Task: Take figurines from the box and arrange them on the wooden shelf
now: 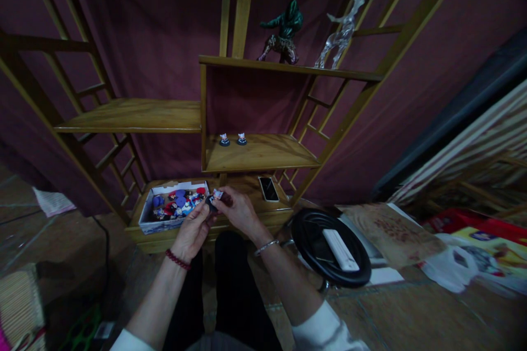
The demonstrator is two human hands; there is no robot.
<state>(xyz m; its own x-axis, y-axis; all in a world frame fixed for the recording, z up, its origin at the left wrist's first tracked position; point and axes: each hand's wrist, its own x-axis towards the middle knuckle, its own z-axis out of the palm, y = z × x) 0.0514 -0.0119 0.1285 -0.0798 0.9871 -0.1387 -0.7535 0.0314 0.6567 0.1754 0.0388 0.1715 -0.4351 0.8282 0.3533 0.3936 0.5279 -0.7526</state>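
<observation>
Between my left hand [194, 230] and my right hand [239, 209] is a small figurine [216, 195] with a pale top and a dark base. The fingers of both hands are closed on it, the left at the base and the right at its side. Just left of the hands, a white cardboard box [150, 225] holds several small red, blue and purple figurines [177, 203]. On the middle shelf [263, 156] stand two similar figurines, one on the left [224, 140] and one beside it [241, 139], both upright on dark bases.
A phone [269, 189] lies on the bottom shelf. Above stand a dark green figure statue [284, 30] and a clear deer statue [340, 35]. At right, a black round stool [302, 241] carries a long white box [340, 249], near a plastic bag [450, 266].
</observation>
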